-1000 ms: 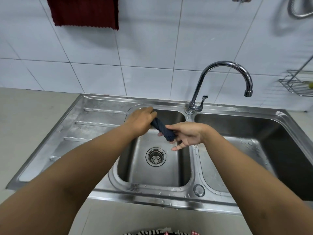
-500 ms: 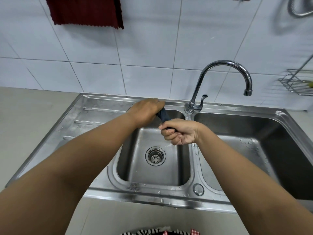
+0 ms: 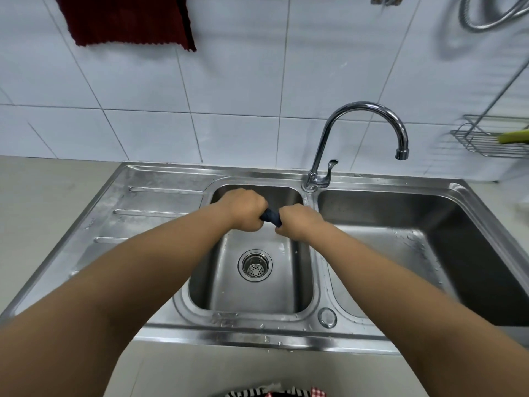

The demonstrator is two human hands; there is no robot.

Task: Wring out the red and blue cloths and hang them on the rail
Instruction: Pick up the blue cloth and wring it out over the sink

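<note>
The blue cloth [image 3: 271, 217] is twisted into a tight roll, and only a short dark piece shows between my fists. My left hand [image 3: 244, 210] grips its left end and my right hand [image 3: 297, 223] grips its right end, both fists close together above the small left basin [image 3: 257, 285] of the steel sink. The red cloth [image 3: 128, 20] hangs flat against the white tiled wall at the top left. Its upper edge and the rail are out of view.
A curved chrome tap [image 3: 357, 138] stands behind the divider, spout over the large right basin [image 3: 415, 253]. A ribbed drainboard [image 3: 137, 219] lies to the left. A wire rack [image 3: 492, 138] is on the right wall, a hose [image 3: 486, 12] above it.
My hands have drawn closer together and both closed into fists on the blue cloth, so less of it shows. The view has tilted slightly, bringing more of the red cloth into sight.
</note>
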